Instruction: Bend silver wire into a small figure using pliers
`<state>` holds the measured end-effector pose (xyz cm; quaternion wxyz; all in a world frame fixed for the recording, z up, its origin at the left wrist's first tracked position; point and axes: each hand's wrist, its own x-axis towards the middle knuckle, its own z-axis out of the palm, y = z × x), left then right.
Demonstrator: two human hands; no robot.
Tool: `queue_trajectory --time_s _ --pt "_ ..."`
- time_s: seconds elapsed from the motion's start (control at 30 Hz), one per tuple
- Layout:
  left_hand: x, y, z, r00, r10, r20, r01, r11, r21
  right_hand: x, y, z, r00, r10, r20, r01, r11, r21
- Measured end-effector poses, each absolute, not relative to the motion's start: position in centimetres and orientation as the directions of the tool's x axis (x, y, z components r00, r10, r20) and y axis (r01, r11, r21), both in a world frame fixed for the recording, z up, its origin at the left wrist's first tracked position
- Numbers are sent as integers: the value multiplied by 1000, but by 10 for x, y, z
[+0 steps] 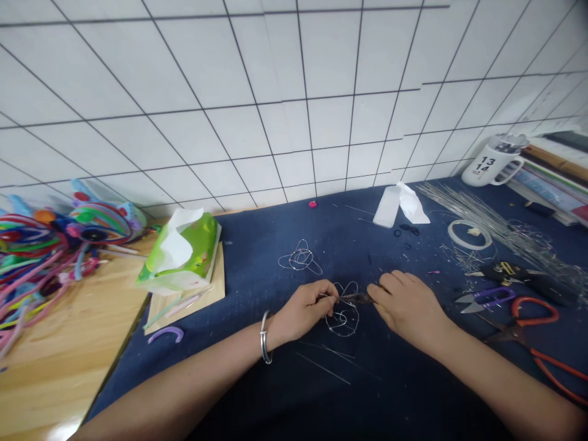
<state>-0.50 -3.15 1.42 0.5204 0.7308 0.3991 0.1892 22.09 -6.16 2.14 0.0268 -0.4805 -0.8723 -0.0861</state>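
My left hand [307, 306], with a silver bangle on its wrist, pinches a looped wire piece [342, 331] over the dark blue cloth. The piece is a thin silvery ring with curled loops inside and above it. My right hand [407, 304] is closed round dark pliers [357, 298], whose jaws reach left to the wire beside my left fingertips. Whether the jaws grip the wire is too small to tell. A second wire piece of similar loops [301, 258] lies on the cloth just beyond my left hand. Several straight wires [324, 366] lie nearer to me.
At right lie purple-handled snips [487, 300], orange-handled scissors [517, 334], black-handled cutters [508, 271], a wire coil [469, 234] and a wire bundle [500, 226]. A white mug [491, 162] stands behind. A green tissue pack [184, 248] and colourful pipe cleaners [41, 269] are at left, before a tiled wall.
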Motion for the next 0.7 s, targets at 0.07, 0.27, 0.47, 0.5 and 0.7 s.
queue_trajectory --time_s 0.07,0.27,0.47,0.5,0.7 --pt "-5 -31 14 617 773 -146 380 -130 916 221 -62 22 -544 828 135 838 529 132" --pt "-7 -30 13 639 752 -159 334 -86 939 220 -62 19 -566 810 151 823 544 165" --pt "-8 -29 14 658 731 -182 310 -43 950 221 -62 16 -581 798 159 810 548 209" --pt "-8 -29 14 659 729 -186 308 -36 951 221 -62 15 -582 797 160 809 548 212" --pt "-8 -28 13 663 724 -191 304 -28 952 219 -63 14 -574 800 174 816 543 199"
